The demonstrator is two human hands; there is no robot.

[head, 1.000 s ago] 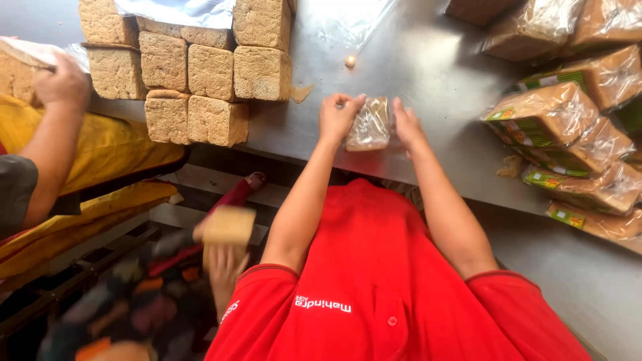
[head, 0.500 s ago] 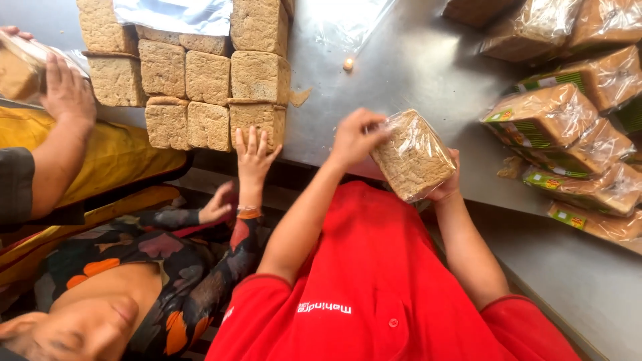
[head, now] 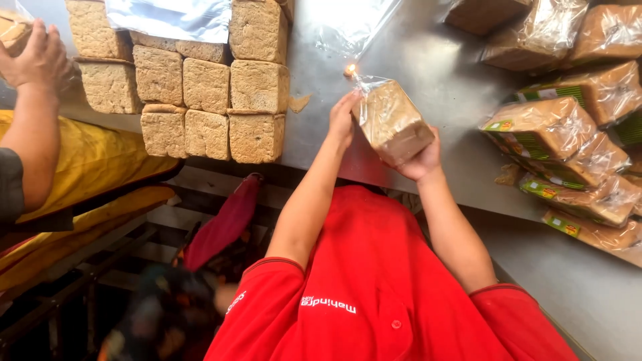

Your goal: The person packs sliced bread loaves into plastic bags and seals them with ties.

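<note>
The right hand [head: 422, 159] cups a bagged bread loaf [head: 394, 124] from below, its grip wrapped around the lower end so the loaf stands tilted above the steel tabletop [head: 428, 73], near the person's chest. The left hand [head: 344, 119] presses against the loaf's side near the top, its fingers [head: 349, 103] pinching the clear plastic just under the twisted bag neck [head: 358, 79]. At the tip of that neck sits a small bright flame-like spot [head: 349, 69]; what it is cannot be told.

To the left, eight bare loaves [head: 207, 87], cut ends showing, lie stacked in a block on the tabletop, with a sheet of clear plastic [head: 170, 17] lying across the top of them. More crumpled clear plastic [head: 348, 23] lies beyond the hands. To the right, about nine wrapped loaves [head: 558, 130] are piled against one another; several carry green-and-yellow labels.

At the left edge, a co-worker's hand [head: 37, 63] grips another loaf [head: 13, 30], the arm reaching over a yellow garment [head: 87, 164]. A dark red cloth [head: 224, 220] hangs below the tabletop edge. The person wears a red shirt [head: 374, 294].
</note>
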